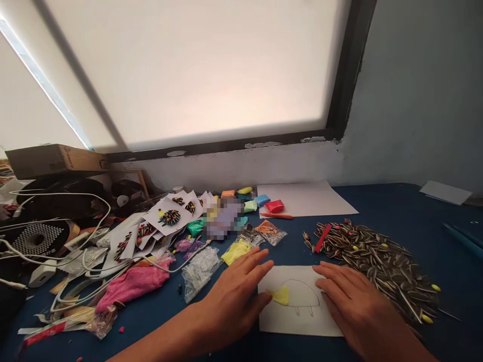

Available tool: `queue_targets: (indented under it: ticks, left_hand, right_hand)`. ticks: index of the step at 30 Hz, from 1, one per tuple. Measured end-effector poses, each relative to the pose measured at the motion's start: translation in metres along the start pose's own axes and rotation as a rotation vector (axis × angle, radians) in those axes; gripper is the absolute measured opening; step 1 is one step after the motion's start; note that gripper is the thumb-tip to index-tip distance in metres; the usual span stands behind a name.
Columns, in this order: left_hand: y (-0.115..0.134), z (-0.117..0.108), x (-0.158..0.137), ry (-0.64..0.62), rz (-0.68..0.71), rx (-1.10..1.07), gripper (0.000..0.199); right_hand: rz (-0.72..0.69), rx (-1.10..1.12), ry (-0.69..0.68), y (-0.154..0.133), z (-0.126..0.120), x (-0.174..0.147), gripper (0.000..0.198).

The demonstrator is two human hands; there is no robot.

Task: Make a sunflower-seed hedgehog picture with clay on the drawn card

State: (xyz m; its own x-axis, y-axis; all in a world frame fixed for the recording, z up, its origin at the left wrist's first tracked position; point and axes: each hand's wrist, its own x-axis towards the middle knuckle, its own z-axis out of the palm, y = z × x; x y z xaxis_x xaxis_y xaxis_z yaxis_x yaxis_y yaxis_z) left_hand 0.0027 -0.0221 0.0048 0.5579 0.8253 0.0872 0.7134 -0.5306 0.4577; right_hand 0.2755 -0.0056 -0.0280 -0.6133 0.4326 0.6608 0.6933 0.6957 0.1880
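A white sheet of paper (289,322) lies on the blue table, with a pencilled dome outline and two small legs on it. Yellow modelling clay (281,295) is pressed flat at the left end of the outline. My left hand (237,286) rests at the sheet's left edge, fingers stretched out, its thumb tip by the clay. On the opposite side my right hand (350,304) lies with extended fingers over the sheet's right edge. Neither hand holds anything that I can see. Beside my right hand spreads a pile of striped sunflower seeds (392,261) with a few yellow clay bits.
Behind my left hand are clay packets, including a yellow one (236,251) and a red one (274,206). Cards decorated with seeds (169,217), a pink cloth-like bundle (132,284) and white cables (109,201) crowd the left. A large blank sheet (309,196) lies near the wall.
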Motion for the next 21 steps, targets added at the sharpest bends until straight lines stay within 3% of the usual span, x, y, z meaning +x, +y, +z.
queue_targets:
  ticks: [5, 9, 13, 15, 18, 21]
  left_hand:
    - [0.006, 0.017, -0.008, -0.112, -0.003, 0.066, 0.073]
    - [0.001, 0.024, -0.011, -0.134, 0.062, 0.121, 0.068]
    - [-0.002, 0.027, -0.016, 0.030, 0.158, 0.173, 0.067]
    - [0.000, 0.030, -0.017, 0.152, 0.239, 0.212, 0.052]
    - [0.005, 0.037, -0.015, 0.206, 0.434, 0.214, 0.027]
    - [0.005, 0.042, -0.012, 0.248, 0.529, 0.219, 0.026]
  right_hand:
    - [0.071, -0.047, -0.016, 0.012, -0.004, 0.001, 0.026]
    - [0.124, -0.032, -0.038, 0.026, -0.009, 0.002, 0.023]
    - [0.128, -0.024, -0.049, 0.031, -0.009, 0.003, 0.025]
    - [0.120, -0.015, -0.050, 0.030, -0.008, 0.003, 0.027]
    - [0.107, 0.007, -0.055, 0.026, -0.007, 0.003, 0.027]
    - [0.081, 0.044, -0.059, 0.022, -0.004, 0.001, 0.023]
